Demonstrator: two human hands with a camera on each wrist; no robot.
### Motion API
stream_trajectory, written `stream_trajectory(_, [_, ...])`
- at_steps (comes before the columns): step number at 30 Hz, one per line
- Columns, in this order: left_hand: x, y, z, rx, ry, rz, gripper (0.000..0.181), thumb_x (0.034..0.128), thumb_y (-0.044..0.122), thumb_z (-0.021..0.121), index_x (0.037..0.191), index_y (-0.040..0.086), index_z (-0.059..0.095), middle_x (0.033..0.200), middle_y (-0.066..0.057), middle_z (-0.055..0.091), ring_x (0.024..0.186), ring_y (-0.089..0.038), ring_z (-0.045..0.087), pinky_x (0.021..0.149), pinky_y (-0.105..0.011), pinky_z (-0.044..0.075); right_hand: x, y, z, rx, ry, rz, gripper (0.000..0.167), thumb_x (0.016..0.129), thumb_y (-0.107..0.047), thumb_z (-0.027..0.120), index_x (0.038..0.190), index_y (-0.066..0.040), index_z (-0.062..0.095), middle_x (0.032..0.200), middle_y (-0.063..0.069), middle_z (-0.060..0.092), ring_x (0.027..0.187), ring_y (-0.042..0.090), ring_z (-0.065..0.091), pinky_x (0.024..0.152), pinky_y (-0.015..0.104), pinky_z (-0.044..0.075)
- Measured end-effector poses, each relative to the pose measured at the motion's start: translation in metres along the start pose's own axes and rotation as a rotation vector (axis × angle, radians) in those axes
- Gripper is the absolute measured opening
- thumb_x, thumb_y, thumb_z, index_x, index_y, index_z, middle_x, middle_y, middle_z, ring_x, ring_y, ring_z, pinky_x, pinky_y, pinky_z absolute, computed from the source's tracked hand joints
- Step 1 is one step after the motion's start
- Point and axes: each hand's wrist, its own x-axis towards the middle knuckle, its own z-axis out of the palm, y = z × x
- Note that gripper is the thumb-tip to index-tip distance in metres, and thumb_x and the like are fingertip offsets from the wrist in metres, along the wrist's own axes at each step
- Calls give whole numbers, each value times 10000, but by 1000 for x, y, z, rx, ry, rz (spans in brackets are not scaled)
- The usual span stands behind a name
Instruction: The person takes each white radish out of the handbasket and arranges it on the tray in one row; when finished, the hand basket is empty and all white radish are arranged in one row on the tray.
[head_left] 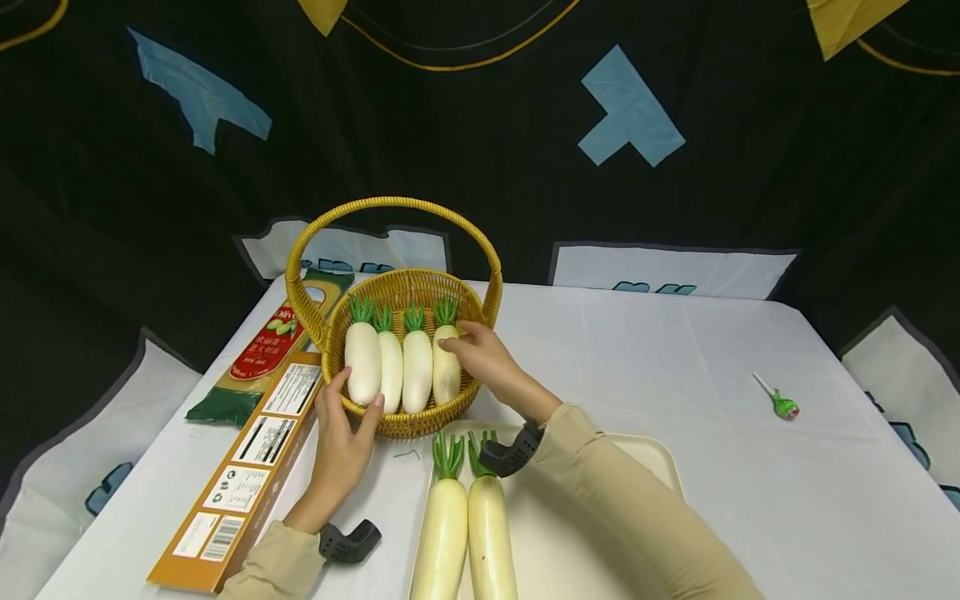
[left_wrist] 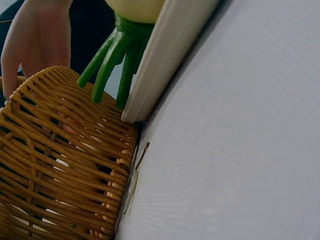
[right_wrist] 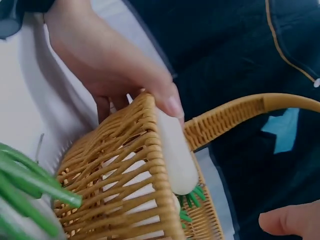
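Observation:
A woven wicker basket [head_left: 405, 427] holds several white radishes [head_left: 363, 367] side by side, green tops towards the back. My left hand [head_left: 343, 442] grips the basket's front left rim, its thumb by the radishes; in the right wrist view this left hand [right_wrist: 117, 65] has fingers outside the weave and the thumb over the rim. At the basket's right side my right hand [head_left: 487, 358] holds the rightmost white radish [head_left: 447, 375], thumb lying across it. Its other fingers are partly hidden. In the left wrist view the right hand [left_wrist: 42, 45] appears beyond the basket [left_wrist: 60, 165].
Two larger radishes [head_left: 444, 533] lie on a cream tray [head_left: 652, 450] in front of the basket. An orange box [head_left: 247, 475] and a green and red pasta packet [head_left: 262, 354] lie at the left. A lollipop [head_left: 783, 407] is at the far right of the white table.

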Motion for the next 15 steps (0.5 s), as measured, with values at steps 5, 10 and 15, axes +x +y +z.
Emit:
stream_trajectory(5, [-2, -1, 2, -3, -6, -11, 606, 887, 232, 547, 1383, 65, 242, 1384, -225, 218, 1274, -354, 259, 1024, -543, 219, 13, -2, 15, -3, 56, 46, 679, 874, -327, 539, 1428, -89, 228, 1479, 124, 250, 1351, 298, 256, 1074, 458, 268])
stream_trajectory(10, [-1, 0, 1, 0, -13, -4, 605, 892, 236, 540, 1385, 64, 236, 1382, -226, 217, 1263, -346, 263, 1015, -539, 223, 23, -2, 23, -20, 56, 122, 709, 875, -315, 553, 1440, -100, 182, 1491, 127, 210, 1371, 305, 203, 1075, 488, 253])
stream_trajectory(15, [0, 0, 0, 2, -4, 0, 604, 887, 228, 542, 1383, 65, 239, 1385, -223, 216, 1267, -353, 264, 1021, -550, 217, 34, -1, 26, -20, 42, 190, 717, 868, -299, 567, 1435, -76, 188, 1490, 133, 203, 1377, 308, 175, 1088, 479, 231])
